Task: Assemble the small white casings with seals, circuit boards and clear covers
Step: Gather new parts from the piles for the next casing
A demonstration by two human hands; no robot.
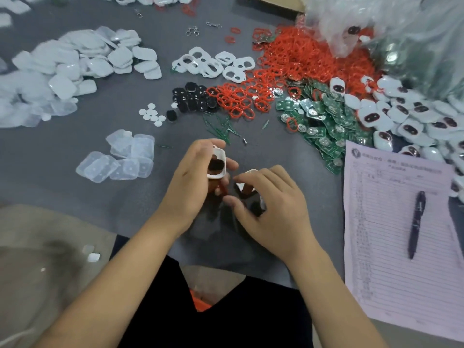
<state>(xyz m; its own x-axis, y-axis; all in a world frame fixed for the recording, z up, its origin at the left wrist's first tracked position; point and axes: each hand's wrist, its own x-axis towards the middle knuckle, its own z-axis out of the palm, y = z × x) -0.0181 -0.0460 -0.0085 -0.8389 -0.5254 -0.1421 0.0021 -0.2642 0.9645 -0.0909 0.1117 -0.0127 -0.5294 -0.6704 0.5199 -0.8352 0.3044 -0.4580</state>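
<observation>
My left hand [193, 182] grips a small white casing [217, 164] tilted up, its open side showing a dark pad inside; a red seal [221, 190] hangs below its fingers. My right hand [266, 204] hovers curled over another white casing [247, 182] and dark parts on the mat; its grip is blurred. Red seals [288, 69] lie piled at upper right, green circuit boards [324, 121] below them, clear covers [120, 159] at left.
White casings with dark pads [406, 116] heap at right beside a plastic bag [391, 28]. White lids [75, 66] pile at upper left, black pads [193, 99] and white discs [152, 114] in the centre. A form with a pen [415, 224] lies at right.
</observation>
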